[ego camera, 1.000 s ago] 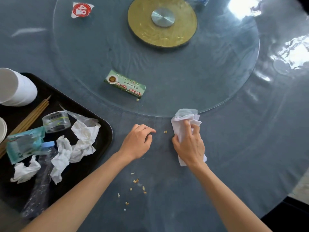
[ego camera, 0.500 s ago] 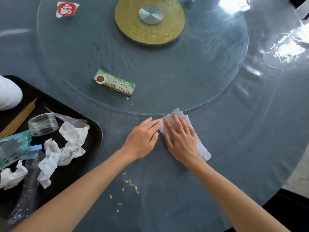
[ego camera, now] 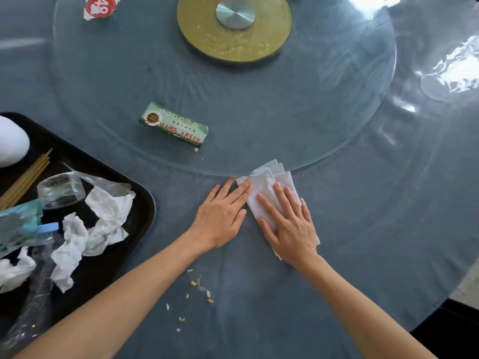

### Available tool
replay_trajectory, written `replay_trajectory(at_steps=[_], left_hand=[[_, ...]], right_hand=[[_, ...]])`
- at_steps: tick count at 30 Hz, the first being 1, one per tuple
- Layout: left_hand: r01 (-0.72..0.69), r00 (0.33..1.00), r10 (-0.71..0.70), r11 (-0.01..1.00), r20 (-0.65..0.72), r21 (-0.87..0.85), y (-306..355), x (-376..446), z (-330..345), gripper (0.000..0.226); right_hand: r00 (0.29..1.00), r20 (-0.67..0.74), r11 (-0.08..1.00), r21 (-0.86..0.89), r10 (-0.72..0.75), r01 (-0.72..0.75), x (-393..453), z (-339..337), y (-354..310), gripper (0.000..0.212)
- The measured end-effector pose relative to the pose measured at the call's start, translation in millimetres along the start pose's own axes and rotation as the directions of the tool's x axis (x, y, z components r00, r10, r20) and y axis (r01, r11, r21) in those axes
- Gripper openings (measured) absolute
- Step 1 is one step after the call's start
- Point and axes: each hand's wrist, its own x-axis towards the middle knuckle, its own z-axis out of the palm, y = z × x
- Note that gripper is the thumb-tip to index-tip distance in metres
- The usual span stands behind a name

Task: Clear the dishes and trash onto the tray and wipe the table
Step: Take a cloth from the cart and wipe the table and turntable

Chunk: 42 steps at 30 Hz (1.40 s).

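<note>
The round blue-grey bench (ego camera: 363,255) carries a large clear glass turntable (ego camera: 324,99) with a gold disc (ego camera: 207,42) at its centre, at 12 o'clock from the hands. At 9 o'clock sits the black rectangular tray (ego camera: 134,229), filled with crumpled white napkins (ego camera: 103,218), a crushed clear plastic bottle (ego camera: 28,307), wooden chopsticks (ego camera: 26,177) and a small clear plastic cup (ego camera: 61,189). A green paper chopstick wrapper (ego camera: 173,126) lies on the glass at 11 o'clock, and a torn red-and-white lid (ego camera: 99,6) lies farther away. Small pale crumbs (ego camera: 197,283) are scattered at 6 o'clock, between the forearms.

The folded white paper towel (ego camera: 264,193) lies flat on the bench, its far corner just under the glass edge. The right hand (ego camera: 287,224) presses on it with straight, spread fingers. The left hand (ego camera: 220,216) lies flat just beside, fingers straight, its fingertips touching the near corner of the towel.
</note>
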Motion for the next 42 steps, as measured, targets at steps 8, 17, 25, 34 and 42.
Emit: replay_trajectory(at_steps=[8,17,25,34,42], left_hand=[[0.046,0.977,-0.080,0.984,-0.198,-0.174,-30,-29,-5,0.045],[0.030,0.958,-0.111,0.957,-0.266,-0.289,-49,-33,-8,0.030],[0.069,0.869,-0.227,0.935,-0.439,-0.347,-61,-46,-34,0.025],[0.114,0.836,-0.352,0.862,-0.420,-0.494,-71,-66,-40,0.022],[0.181,0.814,-0.430,0.826,-0.390,-0.534,-63,-78,-26,0.028]], right_hand=[[0.960,-0.092,0.963,0.086,0.264,-0.257,51,20,-72,0.053],[0.972,-0.126,0.980,0.060,0.196,-0.190,12,17,-66,0.074],[0.945,-0.179,0.961,0.028,0.275,-0.274,69,40,-145,0.063],[0.979,-0.202,0.999,0.034,0.026,-0.020,68,41,-144,0.047],[0.918,0.042,0.918,0.027,-0.395,0.395,57,7,-96,0.049]])
